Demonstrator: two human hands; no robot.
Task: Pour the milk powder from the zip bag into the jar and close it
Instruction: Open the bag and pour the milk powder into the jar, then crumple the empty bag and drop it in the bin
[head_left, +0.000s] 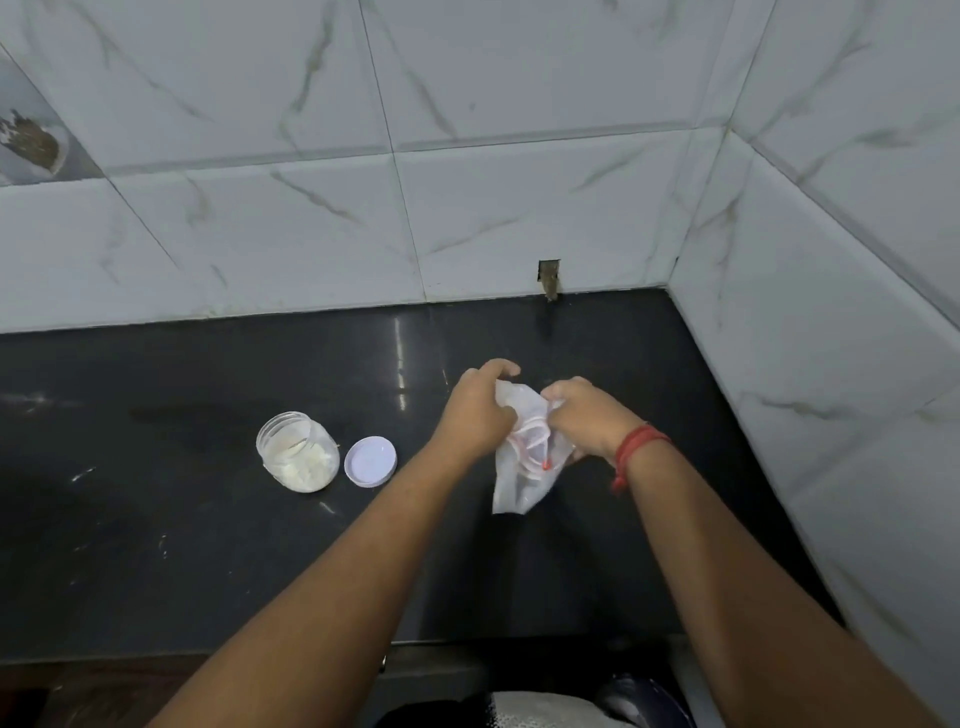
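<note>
A clear zip bag with a red zip strip is crumpled between both hands above the black counter. My left hand grips its left side and my right hand grips its right side, so the bag's top is partly hidden by the fingers. To the left, a clear plastic jar stands open on the counter with white milk powder in its bottom. Its white round lid lies flat just right of the jar, apart from it.
The black stone counter runs to white marble-look tiled walls behind and on the right, forming a corner. A small broken notch sits in the back wall at counter level. The counter's front edge is below my forearms.
</note>
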